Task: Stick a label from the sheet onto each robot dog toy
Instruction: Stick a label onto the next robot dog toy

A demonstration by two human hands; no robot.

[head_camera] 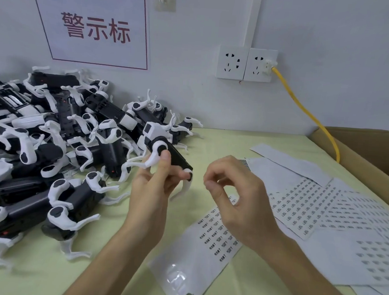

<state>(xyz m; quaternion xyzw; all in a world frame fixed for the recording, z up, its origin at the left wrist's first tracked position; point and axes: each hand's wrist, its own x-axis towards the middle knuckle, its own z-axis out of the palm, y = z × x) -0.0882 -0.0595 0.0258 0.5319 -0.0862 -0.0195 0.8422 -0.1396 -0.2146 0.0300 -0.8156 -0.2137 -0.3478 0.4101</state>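
Note:
My left hand (154, 186) holds a black-and-white robot dog toy (163, 149) up above the table, its belly turned toward me. Just right of the toy, my right hand (234, 196) hovers with thumb and forefinger pinched together; whether a small label sits between them I cannot tell. Below my right hand lies a label sheet (215, 236) with rows of small printed labels. A large heap of robot dog toys (50, 151) covers the left of the table.
More label sheets (323, 207) are spread on the right of the pale green table (116, 268). A cardboard box (370, 155) stands at the far right, a yellow cable (306, 113) running into it from wall sockets (246, 63). A red-lettered sign (94, 25) hangs on the wall.

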